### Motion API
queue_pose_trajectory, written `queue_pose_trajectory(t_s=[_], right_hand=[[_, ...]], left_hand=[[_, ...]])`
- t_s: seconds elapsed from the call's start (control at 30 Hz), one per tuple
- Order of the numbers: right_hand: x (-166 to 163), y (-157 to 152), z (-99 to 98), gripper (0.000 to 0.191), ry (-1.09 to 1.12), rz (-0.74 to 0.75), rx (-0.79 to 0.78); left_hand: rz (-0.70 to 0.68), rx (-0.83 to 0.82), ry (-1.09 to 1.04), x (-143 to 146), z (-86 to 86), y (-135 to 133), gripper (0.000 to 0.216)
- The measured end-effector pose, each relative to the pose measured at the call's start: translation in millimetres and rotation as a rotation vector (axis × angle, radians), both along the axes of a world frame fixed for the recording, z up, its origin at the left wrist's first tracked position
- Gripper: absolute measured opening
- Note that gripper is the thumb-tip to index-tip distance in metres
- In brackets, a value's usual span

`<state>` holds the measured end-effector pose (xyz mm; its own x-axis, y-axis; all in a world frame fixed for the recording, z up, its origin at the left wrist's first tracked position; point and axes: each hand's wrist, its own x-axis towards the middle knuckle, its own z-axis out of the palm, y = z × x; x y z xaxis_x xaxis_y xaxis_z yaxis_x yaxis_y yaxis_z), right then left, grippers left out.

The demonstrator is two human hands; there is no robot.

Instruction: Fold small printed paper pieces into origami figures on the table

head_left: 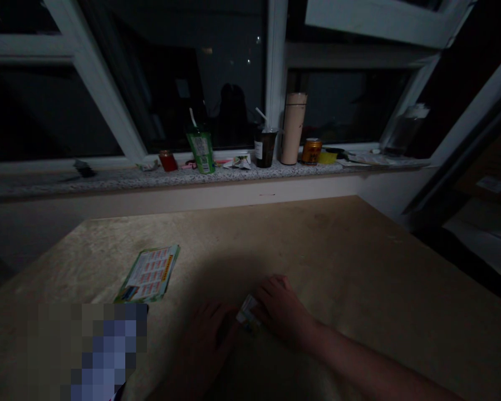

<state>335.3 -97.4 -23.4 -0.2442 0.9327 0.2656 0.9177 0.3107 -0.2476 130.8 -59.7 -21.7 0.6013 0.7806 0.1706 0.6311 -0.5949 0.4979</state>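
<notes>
Pinching the small packet (247, 316) at its right end: right hand (280, 309), fingers curled over the top, knuckles up, forearm coming in from the lower right. Left hand (206, 340) lies in heavy shadow just left of the packet, fingers pointing at its left edge and apparently touching it; can't tell whether they grip or only rest against it. Packet is whitish with some print, slightly tilted, low over the bench (359, 267) or resting on it, too dark to say which. It sits directly between the two hands, near the front middle of the bench, nothing else touching it. My read on doing this well: light is poor and the hands' own shadow falls right on the packet, so work by feel, hold the packet's lower edge down on the bench for support, and let one hand anchor while the other does the fine finger work. A two-sided pinch at the ends looks steadier than a grip from above, and squeezing the middle would likely crumple it, since it looks thin and papery. Surroundings: printed sheet (148, 274) lies flat on the bench to the left, well apart from both hands. On the windowsill (108, 179) behind, well apart from the hands: red jar (167, 160), green cup (201, 150) with a straw, dark cup (264, 147) with a straw, tall tumbler (294, 128), orange can (312, 151).
</notes>
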Motion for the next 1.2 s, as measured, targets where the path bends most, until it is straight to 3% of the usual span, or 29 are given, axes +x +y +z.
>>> queue_pose_trajectory(t_s=[0.17, 0.27, 0.4, 0.6, 0.8, 1.07, 1.2], right_hand=[[0.9, 1.4, -2.3, 0.017, 0.022, 0.026, 0.006], [7.4, 1.9, -0.4, 0.017, 0.152, 0.101, -0.024], [19.7, 2.8, 6.7, 0.038, 0.375, 0.272, -0.142], [23.8, 6.3, 4.1, 0.028, 0.478, 0.234, -0.141], [24.0, 10.0, 0.9, 0.016, 0.551, 0.322, -0.121], [24.7, 6.8, 5.1, 0.025, 0.488, 0.305, -0.113], [24.5, 7.1, 4.5, 0.018, 0.476, 0.308, -0.137]], left_hand=[[-0.172, 0.092, 0.019, -0.7, -2.8, -1.0, 0.031], [-0.268, 0.111, 0.052, 0.8, 0.7, -2.7, 0.028], [-0.266, 0.077, 0.026, 1.8, 2.3, -3.5, 0.025], [-0.242, 0.018, -0.007, -0.7, -5.1, -1.9, 0.029], [-0.292, -0.044, -0.024, 2.0, 4.0, 2.4, 0.027], [-0.349, -0.014, 0.032, 3.7, 7.7, 6.2, 0.023], [-0.369, -0.007, 0.039, 3.2, 6.6, 6.7, 0.02]])
